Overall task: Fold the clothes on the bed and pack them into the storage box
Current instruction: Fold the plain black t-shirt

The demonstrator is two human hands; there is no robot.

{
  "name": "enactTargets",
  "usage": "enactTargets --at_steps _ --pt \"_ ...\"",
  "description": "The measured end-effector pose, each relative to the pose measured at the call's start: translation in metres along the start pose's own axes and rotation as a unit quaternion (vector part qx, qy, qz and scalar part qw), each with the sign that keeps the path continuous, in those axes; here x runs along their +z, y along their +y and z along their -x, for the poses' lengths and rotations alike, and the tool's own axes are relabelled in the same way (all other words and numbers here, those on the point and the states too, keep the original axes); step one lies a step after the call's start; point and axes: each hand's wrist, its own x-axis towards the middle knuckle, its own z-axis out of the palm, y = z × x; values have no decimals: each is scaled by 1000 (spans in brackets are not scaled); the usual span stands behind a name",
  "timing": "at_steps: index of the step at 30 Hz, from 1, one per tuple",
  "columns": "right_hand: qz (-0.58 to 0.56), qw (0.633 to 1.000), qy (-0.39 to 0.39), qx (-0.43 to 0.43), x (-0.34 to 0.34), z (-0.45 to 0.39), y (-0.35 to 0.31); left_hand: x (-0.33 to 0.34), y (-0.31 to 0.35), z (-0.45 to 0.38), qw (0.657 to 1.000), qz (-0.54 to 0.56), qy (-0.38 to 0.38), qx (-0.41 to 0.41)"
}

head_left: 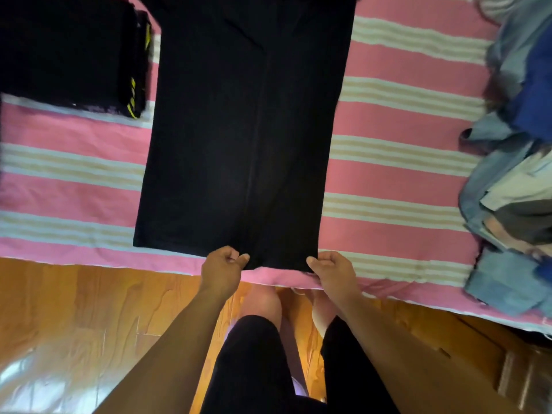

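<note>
A long black garment lies flat and lengthwise on the pink striped bed, its near hem at the bed's front edge. My left hand pinches the hem near the garment's middle seam. My right hand pinches the hem's right corner. A stack of folded black clothes with yellow markings sits at the far left of the bed. No storage box is in view.
A heap of unfolded blue, grey and white clothes lies along the bed's right side. A wooden floor runs below the bed's edge, where my legs in black shorts stand. A brown wooden object sits at the lower right.
</note>
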Motion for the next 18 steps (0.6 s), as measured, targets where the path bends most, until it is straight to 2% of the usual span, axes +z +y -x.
enactTargets --at_steps 4,8,11,13,16,18 --pt "0 1000 15 -16 1 -5 9 -2 3 -5 1000 -18 21 15" --pt "135 987 87 -9 10 -10 13 -4 0 -5 987 -145 48 58" --pt "221 971 90 26 19 -13 -1 -3 5 -3 966 -245 44 67" --pt "326 942 63 35 19 -12 -21 -4 15 -3 936 -339 39 84" --pt "501 864 -31 36 7 -18 -66 -12 42 -6 875 -477 -17 81" --pt "553 831 -57 19 -8 -28 -112 -23 66 -12 853 -514 -51 72"
